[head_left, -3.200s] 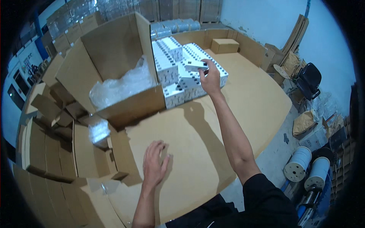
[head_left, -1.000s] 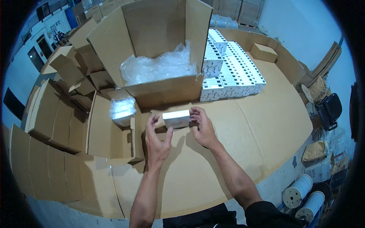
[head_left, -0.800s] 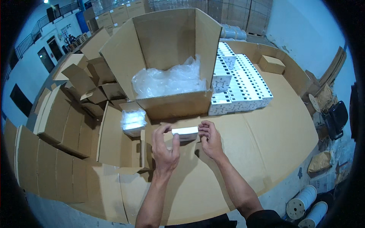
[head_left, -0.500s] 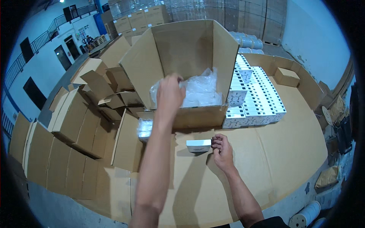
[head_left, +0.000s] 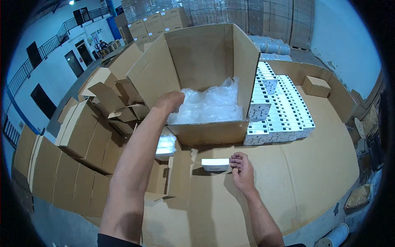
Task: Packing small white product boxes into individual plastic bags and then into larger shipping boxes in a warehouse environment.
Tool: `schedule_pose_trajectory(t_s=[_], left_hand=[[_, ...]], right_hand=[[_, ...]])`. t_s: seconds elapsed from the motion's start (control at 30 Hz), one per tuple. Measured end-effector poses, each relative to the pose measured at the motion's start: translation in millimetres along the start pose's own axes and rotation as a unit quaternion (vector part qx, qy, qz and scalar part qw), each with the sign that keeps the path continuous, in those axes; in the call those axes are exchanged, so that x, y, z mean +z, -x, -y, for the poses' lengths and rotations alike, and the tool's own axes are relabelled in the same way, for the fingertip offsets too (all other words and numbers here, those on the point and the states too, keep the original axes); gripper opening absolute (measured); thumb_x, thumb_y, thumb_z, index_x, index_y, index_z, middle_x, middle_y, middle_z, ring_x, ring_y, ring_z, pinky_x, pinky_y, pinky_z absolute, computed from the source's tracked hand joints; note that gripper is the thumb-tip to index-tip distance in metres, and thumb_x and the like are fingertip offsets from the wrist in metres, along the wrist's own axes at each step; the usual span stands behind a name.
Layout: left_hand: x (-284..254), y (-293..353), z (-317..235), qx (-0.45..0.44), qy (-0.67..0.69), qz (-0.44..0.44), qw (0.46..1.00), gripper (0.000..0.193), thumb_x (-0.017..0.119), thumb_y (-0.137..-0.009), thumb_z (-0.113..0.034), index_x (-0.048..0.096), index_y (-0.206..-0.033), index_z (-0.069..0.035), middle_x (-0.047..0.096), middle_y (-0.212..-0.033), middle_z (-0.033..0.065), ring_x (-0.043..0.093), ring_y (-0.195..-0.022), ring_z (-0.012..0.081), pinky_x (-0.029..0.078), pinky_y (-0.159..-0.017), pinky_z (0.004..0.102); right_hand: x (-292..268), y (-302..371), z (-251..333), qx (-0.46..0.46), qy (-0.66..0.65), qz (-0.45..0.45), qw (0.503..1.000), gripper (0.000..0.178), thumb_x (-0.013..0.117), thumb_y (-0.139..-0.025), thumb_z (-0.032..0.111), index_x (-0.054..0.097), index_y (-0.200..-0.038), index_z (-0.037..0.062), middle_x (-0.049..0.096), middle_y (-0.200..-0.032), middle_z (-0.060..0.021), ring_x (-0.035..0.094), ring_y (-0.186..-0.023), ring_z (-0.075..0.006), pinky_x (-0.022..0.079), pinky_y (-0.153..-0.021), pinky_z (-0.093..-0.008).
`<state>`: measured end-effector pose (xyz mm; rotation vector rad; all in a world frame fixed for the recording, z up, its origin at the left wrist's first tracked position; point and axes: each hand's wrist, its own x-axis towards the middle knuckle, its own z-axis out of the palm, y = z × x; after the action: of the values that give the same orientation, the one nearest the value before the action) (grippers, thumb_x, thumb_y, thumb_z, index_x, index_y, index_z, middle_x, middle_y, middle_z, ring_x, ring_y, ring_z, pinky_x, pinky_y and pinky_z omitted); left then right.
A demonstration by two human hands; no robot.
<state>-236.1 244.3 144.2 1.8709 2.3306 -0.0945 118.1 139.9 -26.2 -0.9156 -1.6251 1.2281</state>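
My left hand (head_left: 170, 101) reaches over the left side of a large open cardboard box (head_left: 214, 134), at the edge of the clear plastic bags (head_left: 207, 103) inside it. Its fingertips are hidden, so whether it grips anything cannot be made out. My right hand (head_left: 242, 168) is in front of the box, its curled fingers at the right end of a small white box (head_left: 215, 164). Beside my left forearm stands a smaller open carton (head_left: 177, 175), with a clear-wrapped white bundle (head_left: 165, 146) at its far end.
Many white boxes with dark squares (head_left: 284, 111) are stacked to the right of the large box. Empty cartons (head_left: 78, 164) crowd the left side. A small closed carton (head_left: 317, 86) sits at the far right of the cardboard-covered table (head_left: 321, 152).
My left hand has moved left and a little down, from the middle of the plastic bags to their left edge. The smaller open carton now appears farther right. My right hand keeps its place by the white box.
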Motion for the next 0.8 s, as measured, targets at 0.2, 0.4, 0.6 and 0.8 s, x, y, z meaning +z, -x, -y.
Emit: schedule_pose_trajectory(t_s=[0.2,0.4,0.6,0.8], left_hand=[[3.3,1.9,5.9,0.045,0.109,-0.172,0.978,0.018,0.064,-0.08,0.003,0.069,-0.097,0.004,0.068,-0.098,0.0281,0.069,-0.099,0.0406,0.056,-0.085,0.0463],[-76.9,42.2,-14.1,0.053,-0.043,-0.193,0.979,0.025,0.073,-0.074,0.003,0.071,-0.099,-0.001,0.07,-0.103,0.0258,0.068,-0.101,0.0417,0.055,-0.087,0.0464],[-84.7,101.0,-37.7,0.112,0.177,-0.332,0.92,0.036,0.078,-0.077,-0.003,0.066,-0.111,0.0,0.072,-0.099,0.0199,0.073,-0.089,0.0303,0.056,-0.079,0.0379],[-18.1,176.0,-89.7,0.087,0.365,-0.381,0.845,0.033,0.073,-0.085,-0.001,0.062,-0.117,0.0,0.071,-0.103,0.015,0.069,-0.096,0.0185,0.055,-0.082,0.0332]], right_hand=[[2.6,-0.5,-2.0,-0.003,0.002,0.003,1.0,0.05,0.044,-0.079,-0.013,0.05,-0.128,-0.0017,0.063,-0.114,-0.0185,0.067,-0.104,-0.0256,0.056,-0.09,-0.0347],[-1.3,-1.0,3.7,0.009,0.011,0.015,1.0,0.046,0.045,-0.081,-0.013,0.047,-0.126,-0.0037,0.062,-0.113,-0.0152,0.066,-0.103,-0.0212,0.056,-0.091,-0.0327],[-1.4,-0.4,-1.2,-0.031,0.035,0.015,0.999,0.047,0.046,-0.081,-0.012,0.047,-0.128,-0.0045,0.063,-0.112,-0.0158,0.067,-0.099,-0.0217,0.057,-0.086,-0.0325],[-10.7,2.7,12.3,-0.039,0.049,-0.049,0.997,0.04,0.05,-0.086,-0.006,0.051,-0.125,-0.0034,0.065,-0.107,-0.016,0.067,-0.092,-0.0208,0.057,-0.08,-0.033]])
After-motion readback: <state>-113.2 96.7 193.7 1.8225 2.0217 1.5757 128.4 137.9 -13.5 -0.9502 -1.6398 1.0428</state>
